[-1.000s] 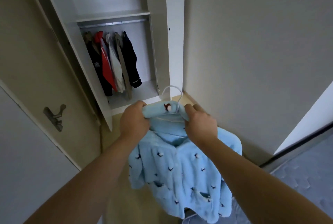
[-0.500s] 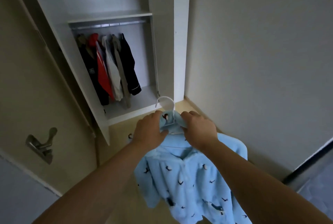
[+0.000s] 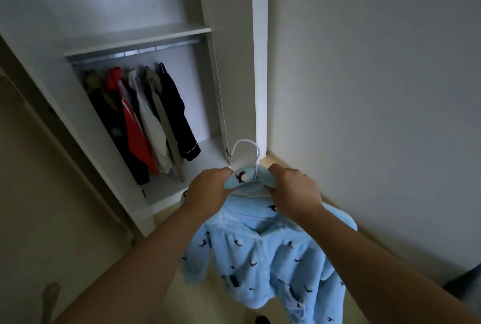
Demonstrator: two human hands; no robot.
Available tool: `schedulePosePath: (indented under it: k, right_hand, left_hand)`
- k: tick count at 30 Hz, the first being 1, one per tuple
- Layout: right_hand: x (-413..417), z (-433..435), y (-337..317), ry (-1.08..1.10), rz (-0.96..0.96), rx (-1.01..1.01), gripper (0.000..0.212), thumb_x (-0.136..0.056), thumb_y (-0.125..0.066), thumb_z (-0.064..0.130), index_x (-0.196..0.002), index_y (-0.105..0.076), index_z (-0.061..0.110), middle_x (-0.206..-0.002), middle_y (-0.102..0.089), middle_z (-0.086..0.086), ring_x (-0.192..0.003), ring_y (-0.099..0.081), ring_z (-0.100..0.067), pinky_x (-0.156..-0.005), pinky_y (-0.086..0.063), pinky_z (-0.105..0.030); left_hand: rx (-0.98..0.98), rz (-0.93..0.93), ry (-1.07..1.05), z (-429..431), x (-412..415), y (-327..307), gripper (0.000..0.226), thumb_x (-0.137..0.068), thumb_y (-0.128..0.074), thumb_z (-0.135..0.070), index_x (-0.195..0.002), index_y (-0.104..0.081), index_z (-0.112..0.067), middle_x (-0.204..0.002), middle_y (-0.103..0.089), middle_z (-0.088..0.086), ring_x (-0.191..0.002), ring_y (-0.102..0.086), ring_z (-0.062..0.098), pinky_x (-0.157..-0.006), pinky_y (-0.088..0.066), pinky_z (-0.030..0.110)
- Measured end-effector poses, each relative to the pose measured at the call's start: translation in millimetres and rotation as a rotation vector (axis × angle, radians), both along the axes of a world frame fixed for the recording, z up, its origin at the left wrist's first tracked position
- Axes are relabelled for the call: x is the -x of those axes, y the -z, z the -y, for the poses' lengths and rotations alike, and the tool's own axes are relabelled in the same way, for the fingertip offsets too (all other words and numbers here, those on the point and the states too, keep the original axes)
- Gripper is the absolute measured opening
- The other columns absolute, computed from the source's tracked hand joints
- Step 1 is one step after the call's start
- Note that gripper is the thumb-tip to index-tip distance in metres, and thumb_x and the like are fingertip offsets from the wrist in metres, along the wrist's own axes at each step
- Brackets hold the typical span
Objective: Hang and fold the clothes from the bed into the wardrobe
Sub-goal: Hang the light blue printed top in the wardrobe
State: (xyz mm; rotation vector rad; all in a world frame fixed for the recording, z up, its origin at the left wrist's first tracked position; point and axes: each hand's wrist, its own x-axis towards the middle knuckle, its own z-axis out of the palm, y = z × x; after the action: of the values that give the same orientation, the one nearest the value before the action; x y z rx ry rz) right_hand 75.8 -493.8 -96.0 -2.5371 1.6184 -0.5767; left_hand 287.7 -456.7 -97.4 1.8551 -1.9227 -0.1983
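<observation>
**Nearest:** light-blue fleece top [image 3: 260,258] printed with small dark birds. It hangs free below our two forearms, and the lower edge of the view cuts off its hem. It sits on a thin white hanger [image 3: 246,145]; only the hook shows, standing up above the collar, and the rest is buried in fleece.

**Hands:** left hand [image 3: 208,189] and right hand [image 3: 295,193] each curl round the collar, one on either side of the hook, with the fingers closed into the fabric (whether they also clasp the hanger beneath, we cannot tell).

**Beyond:** tall white wardrobe [image 3: 234,76], standing open. We hold the top in front of its lower right corner, not yet inside. Under the white shelf [image 3: 135,37] runs a metal rail [image 3: 135,52] carrying a row of hung garments [image 3: 138,128] in black, red, white, grey-brown and navy. They are bunched to the left, with bare rail to their right.

**Progress, as we judge it:** several pieces are hung, and this one is on its hanger at the wardrobe. Hooking it onto the rail remains. We see no folded clothes.

**Hidden or unclear:** the bed is out of view, so we cannot count what is left there. A blurred grey shape [image 3: 50,295] at lower left and a dark patch [image 3: 466,282] at the right edge are too indistinct to name.
</observation>
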Motion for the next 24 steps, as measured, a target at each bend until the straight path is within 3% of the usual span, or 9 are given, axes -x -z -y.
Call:
schedulePosePath:
  k: [4,8,10,12,14,15,19,21,24]
  right_hand:
    - [-45.9,64.3,7.0,-0.019,0.017,-0.020,0.023,-0.093,-0.057,0.042,-0.107,-0.050,0.025,-0.090,-0.064,-0.006,-0.077,-0.062,-0.032,-0.063,-0.049,-0.035]
    - [-96.5,141.1,0.2,-0.076,0.019,-0.004,0.023,-0.092,-0.057,0.040,-0.105,-0.050,0.023,-0.090,-0.061,-0.006,-0.079,-0.063,-0.033,-0.060,-0.043,-0.033]
    - [-118.7,180.1,-8.9,-0.099,0.017,-0.014,0.020,-0.091,-0.057,0.037,-0.102,-0.050,0.021,-0.088,-0.062,-0.007,-0.079,-0.063,-0.033,-0.060,-0.043,-0.033]
    - [-140.7,218.1,-17.0,-0.113,0.024,-0.020,0.016,-0.090,-0.057,0.033,-0.099,-0.051,0.021,-0.086,-0.063,-0.007,-0.075,-0.063,-0.031,-0.060,-0.043,-0.033]
    - [-164.2,255.1,-22.4,-0.115,0.023,-0.014,0.012,-0.089,-0.057,0.027,-0.098,-0.052,0.021,-0.083,-0.062,-0.005,-0.067,-0.057,-0.027,-0.058,-0.039,-0.030]
    - [-176.0,271.3,-24.3,-0.113,0.017,-0.016,0.010,-0.089,-0.057,0.025,-0.097,-0.052,0.021,-0.080,-0.060,-0.003,-0.063,-0.053,-0.024,-0.057,-0.037,-0.029]
    - [-224.6,326.8,-21.4,-0.092,-0.027,-0.041,0.013,-0.087,-0.057,0.018,-0.098,-0.051,0.022,-0.077,-0.054,0.000,-0.066,-0.054,-0.025,-0.059,-0.032,-0.030]
    - [-248.2,355.5,-14.4,-0.091,-0.034,-0.072,0.014,-0.087,-0.057,0.018,-0.100,-0.052,0.022,-0.076,-0.053,0.000,-0.073,-0.062,-0.027,-0.060,-0.035,-0.031]
    - [-284.7,403.4,-1.0,-0.072,-0.016,-0.090,0.016,-0.087,-0.056,0.019,-0.102,-0.054,0.022,-0.076,-0.054,-0.001,-0.069,-0.059,-0.027,-0.060,-0.040,-0.031]
  left_hand:
    - [-0.026,0.075,-0.006,61.6,-49.7,5.4,0.021,-0.094,-0.064,-0.026,-0.080,-0.052,-0.017,-0.077,-0.059,0.002,-0.081,-0.064,0.028,-0.065,-0.049,0.038]
    - [-0.024,0.039,-0.020,135.0,-91.1,-0.7,0.018,-0.092,-0.066,-0.027,-0.107,-0.063,-0.016,-0.099,-0.069,0.003,-0.093,-0.065,0.024,-0.078,-0.053,0.041]
    - [0.031,-0.023,-0.008,173.1,-109.0,-11.2,0.037,-0.089,-0.071,-0.027,-0.124,-0.062,-0.019,-0.116,-0.068,0.001,-0.105,-0.063,0.020,-0.089,-0.051,0.032]
    - [0.104,-0.107,0.000,210.0,-124.5,-24.4,0.049,-0.087,-0.075,-0.024,-0.133,-0.060,-0.017,-0.127,-0.064,0.000,-0.114,-0.059,0.014,-0.094,-0.041,0.013]
    - [0.185,-0.188,-0.012,247.9,-141.1,-34.2,0.043,-0.088,-0.074,-0.021,-0.130,-0.064,-0.018,-0.128,-0.065,-0.002,-0.118,-0.058,0.009,-0.096,-0.034,0.002]
    - [0.207,-0.245,-0.031,264.8,-148.9,-37.1,0.037,-0.089,-0.073,-0.021,-0.126,-0.068,-0.020,-0.125,-0.067,-0.005,-0.116,-0.060,0.006,-0.097,-0.037,0.004]
    - [0.224,-0.444,-0.052,326.0,-177.1,-37.4,0.022,-0.093,-0.068,-0.032,-0.109,-0.077,-0.021,-0.102,-0.076,-0.010,-0.098,-0.069,0.004,-0.091,-0.055,0.030]
    - [0.251,-0.410,-0.035,359.7,-192.8,-32.5,0.024,-0.094,-0.065,-0.037,-0.095,-0.078,-0.017,-0.085,-0.076,-0.004,-0.083,-0.071,0.012,-0.080,-0.057,0.037]
    - [0.251,-0.355,-0.063,417.6,-226.8,-21.2,0.028,-0.094,-0.066,-0.035,-0.079,-0.074,-0.013,-0.067,-0.070,0.001,-0.065,-0.066,0.018,-0.068,-0.053,0.039]
